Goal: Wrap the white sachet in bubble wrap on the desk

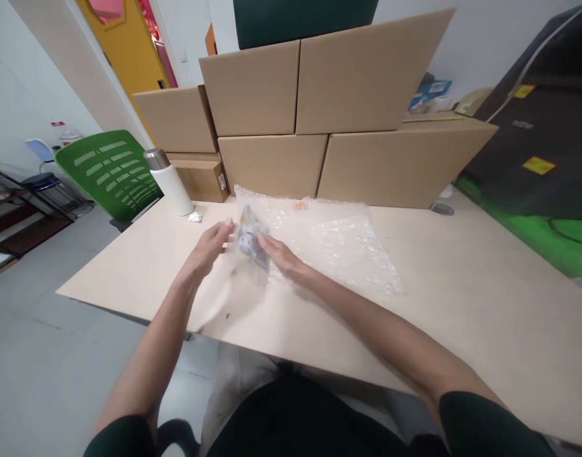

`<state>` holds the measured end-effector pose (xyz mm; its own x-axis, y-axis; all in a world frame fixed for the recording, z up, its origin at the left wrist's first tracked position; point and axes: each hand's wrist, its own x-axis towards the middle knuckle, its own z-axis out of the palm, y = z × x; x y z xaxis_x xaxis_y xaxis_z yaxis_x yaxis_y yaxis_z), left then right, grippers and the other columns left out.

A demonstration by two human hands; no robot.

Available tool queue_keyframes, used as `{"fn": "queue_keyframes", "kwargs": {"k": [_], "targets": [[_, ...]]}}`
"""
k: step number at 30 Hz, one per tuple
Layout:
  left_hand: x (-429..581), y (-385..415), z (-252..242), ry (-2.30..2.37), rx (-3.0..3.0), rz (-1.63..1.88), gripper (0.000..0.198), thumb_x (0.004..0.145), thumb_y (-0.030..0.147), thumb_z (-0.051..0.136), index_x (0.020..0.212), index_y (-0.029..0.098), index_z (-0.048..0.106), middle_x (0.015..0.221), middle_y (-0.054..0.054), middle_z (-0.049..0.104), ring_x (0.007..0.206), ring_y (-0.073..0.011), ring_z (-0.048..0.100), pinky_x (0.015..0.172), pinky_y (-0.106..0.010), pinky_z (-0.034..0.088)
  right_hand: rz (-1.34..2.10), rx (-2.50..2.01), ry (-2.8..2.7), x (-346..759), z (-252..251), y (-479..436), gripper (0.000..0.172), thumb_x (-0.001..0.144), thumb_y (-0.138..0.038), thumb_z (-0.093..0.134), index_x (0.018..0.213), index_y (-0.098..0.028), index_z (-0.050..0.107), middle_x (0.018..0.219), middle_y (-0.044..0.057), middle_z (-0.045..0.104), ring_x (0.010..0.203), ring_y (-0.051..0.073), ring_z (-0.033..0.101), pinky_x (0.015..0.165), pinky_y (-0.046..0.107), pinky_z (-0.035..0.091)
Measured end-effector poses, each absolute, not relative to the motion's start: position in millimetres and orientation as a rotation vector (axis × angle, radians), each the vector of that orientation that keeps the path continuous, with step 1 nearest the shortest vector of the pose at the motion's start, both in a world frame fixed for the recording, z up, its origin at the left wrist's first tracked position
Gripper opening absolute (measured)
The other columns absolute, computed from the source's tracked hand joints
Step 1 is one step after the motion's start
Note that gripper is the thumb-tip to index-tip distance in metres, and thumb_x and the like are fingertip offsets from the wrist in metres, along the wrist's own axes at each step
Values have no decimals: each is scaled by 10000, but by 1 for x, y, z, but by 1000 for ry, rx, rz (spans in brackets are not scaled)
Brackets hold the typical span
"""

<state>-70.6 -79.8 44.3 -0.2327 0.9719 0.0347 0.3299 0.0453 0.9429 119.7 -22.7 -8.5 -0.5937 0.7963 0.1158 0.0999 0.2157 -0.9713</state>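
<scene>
Bagged item (252,241), blurred: at the left edge of the clear plastic sheet (338,238) | right hand (282,256): fingers against it, clasp cannot be told | left hand (211,244): alongside, contact unclear | risk: slippage, from slick bagging or uneven pressure

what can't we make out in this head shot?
All in the head view:
- Small item between the hands: blurred, so what it is can't be told.
- Left hand: fingertips blurred; contact with the item unclear.
- Orange mark on the plastic sheet: too small to read.
- Dark green box: top cut off by the upper edge.
</scene>
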Motion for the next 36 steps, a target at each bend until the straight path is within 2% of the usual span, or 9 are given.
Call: {"fn": "queue_keyframes", "kwargs": {"k": [3, 6, 11, 16, 20, 24, 29, 33, 36], "targets": [[-31, -72, 48, 1471, 1421, 1156, 672, 910, 719, 390, 1210, 187, 672, 1209, -133, 667, 1070, -268, 619, 814, -340, 490, 1779, -823, -1460, 142, -9, -18, 572, 930, -682, 394, 1178, -246, 668, 1231, 87, 686, 1084, 267, 619, 922, 437, 484], [9, -58, 35, 1457, 1704, 1016, 646, 943, 676, 365, 1177, 177, 702, 1185, -120, 670, 1078, -292, 596, 897, -390, 477, 1862, -884, -1238, 166, -16, -10, 513, 944, -610, 396, 1047, -200, 686, 1010, 101, 728, 899, 244, 648, 780, 385, 527], [54, -47, 12, 1759, 2116, 434, 529, 1007, 546, 261, 1287, 328, 652, 1257, -82, 591, 1217, -322, 486, 1040, -503, 363, 1461, -1186, -1449, 213, -25, 3, 233, 855, -351, 544, 869, -164, 683, 862, 93, 699, 791, 232, 631, 745, 368, 517], [69, -52, 12, 1846, 2224, 218, 428, 998, 429, 355, 1243, 314, 686, 1336, -104, 545, 1249, -352, 447, 1035, -536, 351, 908, -1262, -1791, 224, -19, 8, 196, 865, -244, 556, 1011, -191, 676, 1151, 98, 671, 1026, 231, 594, 968, 374, 427], [50, -46, 9, 1995, 1835, 657, 380, 896, 307, 545, 1251, 256, 669, 1425, -128, 482, 1317, -368, 409, 1068, -539, 329, 666, -1277, -2277, 204, -18, 5, 321, 1006, -316, 393, 895, -167, 655, 980, 112, 702, 978, 226, 622, 964, 360, 396], [22, -40, 2, 1790, 1039, 1218, 647, 764, 293, 691, 1369, 141, 519, 1255, -184, 580, 1114, -317, 584, 896, -428, 478, 667, -1339, -2262, 195, -20, -3, 411, 1034, -413, 339, 874, -184, 641, 968, 98, 702, 997, 233, 624, 951, 361, 380], [30, -41, 12, 1571, 1010, 1354, 535, 858, 413, 596, 1313, 150, 497, 1113, -105, 638, 875, -175, 628, 768, -286, 494, 1018, -1365, -1992, 208, -11, -8, 494, 971, -626, 362, 999, -247, 678, 1060, 67, 710, 1044, 272, 611, 914, 391, 413], [71, -38, 26, 1321, 1322, 1396, 338, 908, 456, 537, 1122, 201, 593, 1147, -67, 653, 990, -183, 618, 860, -297, 486, 1365, -1155, -1599, 232, -5, -8, 496, 883, -666, 489, 1004, -234, 700, 1083, 58, 710, 991, 236, 626, 864, 351, 458], [105, -30, 24, 1238, 1627, 1247, 358, 949, 421, 466, 1211, 216, 600, 1190, -65, 667, 1113, -222, 600, 979, -367, 454, 1455, -1117, -1377, 263, -5, -7, 453, 788, -620, 612, 923, -199, 709, 929, 52, 718, 860, 216, 629, 771, 331, 478]]}}
